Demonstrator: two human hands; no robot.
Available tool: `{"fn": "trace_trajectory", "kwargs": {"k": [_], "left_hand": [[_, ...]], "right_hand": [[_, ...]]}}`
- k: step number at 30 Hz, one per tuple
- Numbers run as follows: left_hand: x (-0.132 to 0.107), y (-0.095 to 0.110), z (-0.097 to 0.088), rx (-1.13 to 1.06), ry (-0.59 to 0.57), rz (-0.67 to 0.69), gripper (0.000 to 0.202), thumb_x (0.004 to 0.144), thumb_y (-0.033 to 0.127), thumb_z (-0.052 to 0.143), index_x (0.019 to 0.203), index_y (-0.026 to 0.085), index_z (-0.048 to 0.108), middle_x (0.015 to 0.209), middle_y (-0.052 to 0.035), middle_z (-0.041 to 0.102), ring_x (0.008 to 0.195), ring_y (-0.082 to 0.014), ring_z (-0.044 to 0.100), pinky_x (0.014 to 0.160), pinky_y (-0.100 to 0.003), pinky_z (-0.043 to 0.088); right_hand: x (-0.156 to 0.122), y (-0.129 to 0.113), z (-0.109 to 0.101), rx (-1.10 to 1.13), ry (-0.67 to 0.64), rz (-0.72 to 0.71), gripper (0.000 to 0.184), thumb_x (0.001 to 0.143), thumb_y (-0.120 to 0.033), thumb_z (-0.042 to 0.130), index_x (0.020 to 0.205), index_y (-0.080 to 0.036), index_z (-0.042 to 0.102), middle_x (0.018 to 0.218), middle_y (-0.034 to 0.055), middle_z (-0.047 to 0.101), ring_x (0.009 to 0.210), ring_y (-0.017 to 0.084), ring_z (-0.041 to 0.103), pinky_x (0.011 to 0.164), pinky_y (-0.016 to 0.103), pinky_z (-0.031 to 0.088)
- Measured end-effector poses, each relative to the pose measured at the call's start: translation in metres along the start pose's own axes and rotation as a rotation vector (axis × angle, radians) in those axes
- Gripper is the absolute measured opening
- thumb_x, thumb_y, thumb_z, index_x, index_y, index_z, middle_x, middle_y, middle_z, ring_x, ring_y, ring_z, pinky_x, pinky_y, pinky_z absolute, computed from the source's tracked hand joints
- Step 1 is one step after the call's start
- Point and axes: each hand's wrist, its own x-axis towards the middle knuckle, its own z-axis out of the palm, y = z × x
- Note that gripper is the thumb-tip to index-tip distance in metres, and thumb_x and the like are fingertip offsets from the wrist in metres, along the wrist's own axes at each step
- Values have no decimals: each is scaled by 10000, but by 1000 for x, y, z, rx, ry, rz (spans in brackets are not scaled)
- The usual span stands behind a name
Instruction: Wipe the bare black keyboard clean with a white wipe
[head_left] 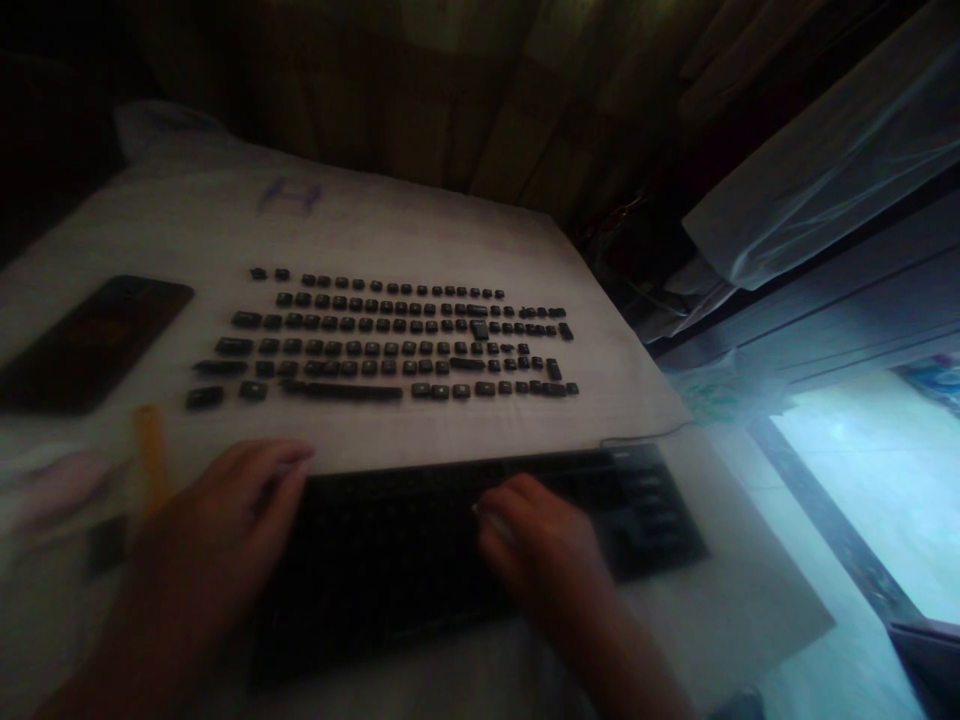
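Before us lies a long, flat, black plastic keyboard (390, 560), our landmark, on a whitish sheet-like cover (420, 230); we judge it light, stiff and smooth, apt to slide when pushed, and best held by its two short ends. At its left end our bare left hand (225, 530) bends thumb towards forefinger beside the far corner; blur keeps us from telling whether they meet or pinch anything. Over its right half our bare right hand (544, 535) curls, fingertips gathered, a pale speck at the tips; we cannot tell whether that is a held piece or a nail. At its far edge, towards the right, a thin dark cord (646, 438) trails off, and we think it could tug if the keyboard is turned. Around it, to the far left, lies a dark, flat, rectangular phone (94, 340); nearer its left end come a blurred pinkish lump (64, 490), a narrow orange strip (151, 455) and a small dark square (107, 545), crowding the left hand. Beyond the keyboard's far edge sit rows of small black plastic keycaps (391, 349), which look light, hard and easily scattered; they limit any sliding of the keyboard away from us.
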Motion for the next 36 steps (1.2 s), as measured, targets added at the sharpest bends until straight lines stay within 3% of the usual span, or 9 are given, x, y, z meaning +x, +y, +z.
{"fn": "trace_trajectory", "kwargs": {"k": [12,18,26,36], "left_hand": [[0,3,0,-13,-11,2,484,819,553,293,954,278,667,1070,-61,756,948,-265,719,831,-421,556],[0,-1,1,-1,-11,8,478,836,556,295,966,287,668,1072,-46,755,939,-260,718,829,-420,562],[1,0,1,7,-40,7,471,828,542,287,952,295,669,1062,-38,756,931,-260,721,839,-426,569],[-1,-5,4,16,-4,38,465,841,550,290,946,302,669,1034,-25,759,895,-236,723,817,-388,575]], "right_hand": [[-5,12,-5,-69,37,45,169,817,-90,564,785,-195,693,757,24,663,625,144,633,590,235,451],[-2,7,-7,16,14,-2,186,826,-86,550,808,-198,698,769,16,666,640,138,646,597,224,457],[-3,14,-5,-99,15,28,176,803,-89,564,771,-206,691,740,12,650,614,140,626,588,231,436],[-7,21,-7,-86,104,46,190,851,-147,511,823,-206,689,780,30,684,651,158,657,619,254,468]]}}
